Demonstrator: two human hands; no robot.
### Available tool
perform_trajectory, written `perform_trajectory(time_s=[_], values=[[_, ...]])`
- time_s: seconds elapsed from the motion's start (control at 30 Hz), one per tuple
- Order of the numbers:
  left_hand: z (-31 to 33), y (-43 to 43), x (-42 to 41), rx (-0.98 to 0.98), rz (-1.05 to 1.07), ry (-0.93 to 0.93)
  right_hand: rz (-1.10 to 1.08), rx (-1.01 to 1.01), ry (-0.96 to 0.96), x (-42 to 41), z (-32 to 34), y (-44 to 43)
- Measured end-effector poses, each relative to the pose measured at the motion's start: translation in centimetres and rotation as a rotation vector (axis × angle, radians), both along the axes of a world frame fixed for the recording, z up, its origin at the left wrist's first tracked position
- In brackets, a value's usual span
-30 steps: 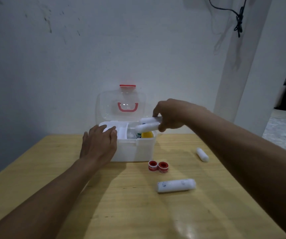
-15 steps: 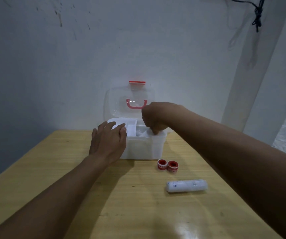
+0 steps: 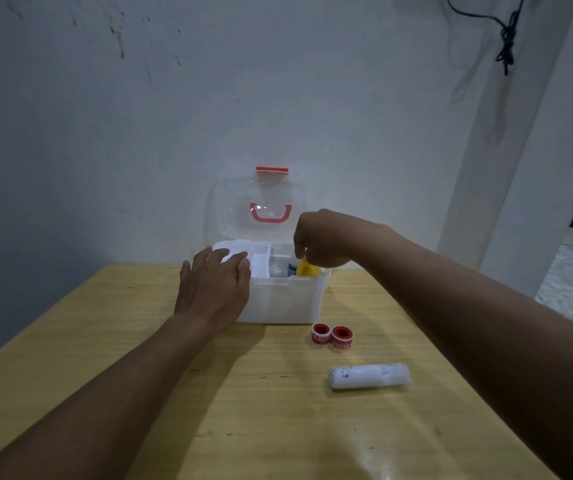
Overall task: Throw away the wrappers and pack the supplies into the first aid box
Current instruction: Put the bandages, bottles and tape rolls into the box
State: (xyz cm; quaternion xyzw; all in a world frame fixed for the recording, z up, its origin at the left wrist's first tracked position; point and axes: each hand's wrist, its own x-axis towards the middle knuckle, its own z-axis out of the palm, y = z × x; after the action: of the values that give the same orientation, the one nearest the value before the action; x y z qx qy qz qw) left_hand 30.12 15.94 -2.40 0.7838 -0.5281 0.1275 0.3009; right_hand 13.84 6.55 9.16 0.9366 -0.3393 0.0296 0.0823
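The white first aid box (image 3: 285, 303) stands open at the table's far edge, its clear lid (image 3: 261, 202) with a red handle upright against the wall. My left hand (image 3: 214, 285) lies flat on the box's left side, fingers apart. My right hand (image 3: 323, 240) hovers over the right compartment with its fingers curled downward, just above a yellow item (image 3: 307, 270) inside. Whether those fingers touch it is unclear. Two red-and-white tape rolls (image 3: 332, 336) sit on the table in front of the box. A white wrapped bandage roll (image 3: 370, 375) lies nearer to me.
The wooden table (image 3: 243, 410) butts against a white wall. A white pillar (image 3: 506, 150) rises at the right with a dark cord (image 3: 505, 39) hanging near it. My right forearm covers the table's right part.
My right hand carried two white rolls to the box, lowered into the right compartment, and has come up without them. The left hand stayed on the box.
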Motion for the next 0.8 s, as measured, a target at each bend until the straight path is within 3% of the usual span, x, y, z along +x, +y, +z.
perform_trajectory(time_s=[0.2,0.37,0.47,0.63,0.8], values=[[-0.2,-0.2,0.2,-0.015,-0.006,-0.006,-0.042,0.043,-0.157,-1.4,0.0,1.1],[-0.4,-0.3,0.7,-0.026,-0.003,-0.051,-0.209,0.112,-0.353,-5.2,0.4,-0.6],[-0.4,-0.5,0.7,-0.040,-0.006,-0.074,-0.348,0.158,-0.298,-8.7,-1.2,-3.3],[-0.4,-0.8,0.7,-0.054,-0.007,-0.082,-0.496,0.161,-0.044,-13.2,-5.9,-5.2],[-0.3,-0.6,0.4,-0.053,-0.005,-0.060,-0.483,0.187,-0.004,-15.0,-9.1,-4.7]])
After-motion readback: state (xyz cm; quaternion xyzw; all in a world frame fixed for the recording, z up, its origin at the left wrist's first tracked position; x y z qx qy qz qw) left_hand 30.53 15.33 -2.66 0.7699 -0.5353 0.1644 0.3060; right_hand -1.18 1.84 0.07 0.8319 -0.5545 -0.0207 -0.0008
